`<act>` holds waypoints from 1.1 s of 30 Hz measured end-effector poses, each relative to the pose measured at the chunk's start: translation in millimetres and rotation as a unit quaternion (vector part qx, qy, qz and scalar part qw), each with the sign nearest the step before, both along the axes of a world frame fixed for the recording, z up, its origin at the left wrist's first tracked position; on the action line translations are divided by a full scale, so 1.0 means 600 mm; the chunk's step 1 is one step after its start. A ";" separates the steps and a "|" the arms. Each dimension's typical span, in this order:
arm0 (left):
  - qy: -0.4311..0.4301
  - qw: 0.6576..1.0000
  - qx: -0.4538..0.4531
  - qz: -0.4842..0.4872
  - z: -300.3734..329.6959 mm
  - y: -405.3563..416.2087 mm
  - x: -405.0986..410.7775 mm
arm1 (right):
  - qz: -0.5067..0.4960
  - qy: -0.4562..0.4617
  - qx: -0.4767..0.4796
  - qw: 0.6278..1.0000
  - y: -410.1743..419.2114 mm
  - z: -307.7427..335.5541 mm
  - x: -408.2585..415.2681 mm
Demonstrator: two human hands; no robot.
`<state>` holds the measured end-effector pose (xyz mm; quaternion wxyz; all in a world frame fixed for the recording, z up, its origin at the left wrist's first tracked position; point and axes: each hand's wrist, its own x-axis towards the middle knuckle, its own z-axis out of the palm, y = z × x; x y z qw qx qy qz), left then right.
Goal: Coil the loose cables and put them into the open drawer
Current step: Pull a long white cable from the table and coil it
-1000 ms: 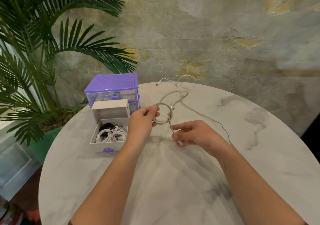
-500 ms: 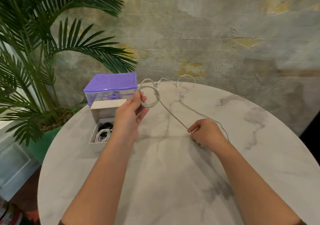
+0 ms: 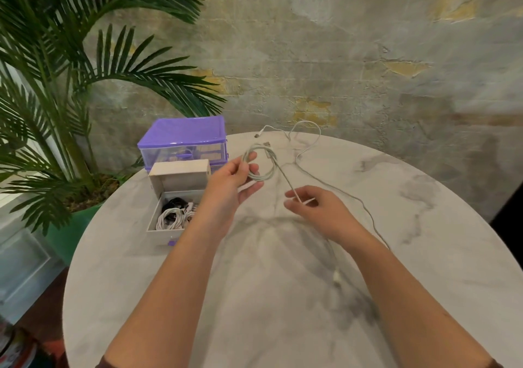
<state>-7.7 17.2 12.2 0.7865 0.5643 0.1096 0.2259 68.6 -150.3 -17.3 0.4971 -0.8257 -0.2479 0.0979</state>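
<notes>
Since half a second ago the left hand (image 3: pixel 232 179) has come down and toward the middle with its coil, and the right hand (image 3: pixel 319 212) has slid left, closing the gap between the two. The left hand holds the white coiled cable (image 3: pixel 261 163) above the bench (image 3: pixel 424 254), thumb and fingers curled through the loop, which hangs just to the right of the palm. From the coil a straight run of cable slants down to the right hand, where fingertips pinch it lightly; the other fingers are loosely spread. Below that hand the cable trails on toward the near side, ending at a small plug (image 3: pixel 336 277) lying on the bench. A second loose cable (image 3: pixel 308 138) curls at the far edge of the bench, one end close to the rim, and runs down behind the right wrist. Left of the left hand sits the open drawer (image 3: pixel 165 227), pulled out of the purple organizer (image 3: pixel 184 141), with white and black coils already inside. The drawer's front stands near the left edge of the bench. Between the forearms and out to the right, broad marble lies open. A palm plant (image 3: pixel 56 84) fills the left background beyond the bench edge.
</notes>
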 end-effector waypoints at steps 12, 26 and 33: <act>0.083 0.994 -0.065 0.009 -0.005 -0.023 0.010 | -0.015 -0.031 0.082 0.996 0.022 0.007 -0.023; 0.095 0.995 -0.037 0.006 -0.007 -0.008 0.005 | -0.056 -0.123 0.041 0.990 0.013 0.003 -0.028; 0.127 0.989 0.025 -0.069 -0.012 -0.022 0.000 | -0.115 -0.089 0.124 0.982 0.005 0.010 -0.018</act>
